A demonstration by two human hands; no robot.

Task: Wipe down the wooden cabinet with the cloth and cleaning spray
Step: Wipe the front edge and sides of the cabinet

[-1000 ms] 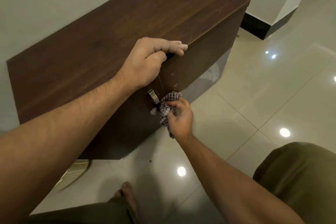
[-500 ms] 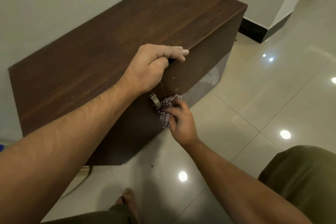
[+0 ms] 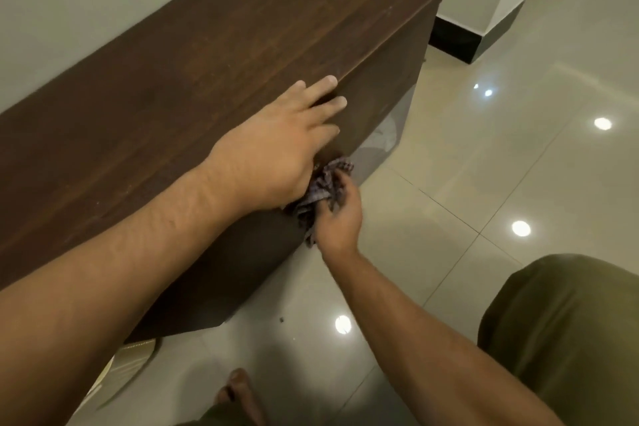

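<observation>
The dark wooden cabinet (image 3: 193,79) stands low against the wall, its long top facing me. My left hand (image 3: 276,149) lies flat at the top's front edge, fingers spread and reaching over it, holding nothing. Just below, my right hand (image 3: 337,214) is bunched around a checked cloth (image 3: 323,188) and presses it to the cabinet's front face. The left hand hides the metal door handle. No spray bottle is in view.
Glossy pale floor tiles (image 3: 484,166) spread to the right, with ceiling lights reflected in them. A dark skirting board (image 3: 456,41) runs along the wall behind the cabinet's far end. My knee in olive trousers (image 3: 567,332) is at lower right and a bare foot (image 3: 238,391) at the bottom.
My left hand has let go of the door's top edge and now lies flat with fingers spread. The right hand still rubs the cloth at the same spot on the front.
</observation>
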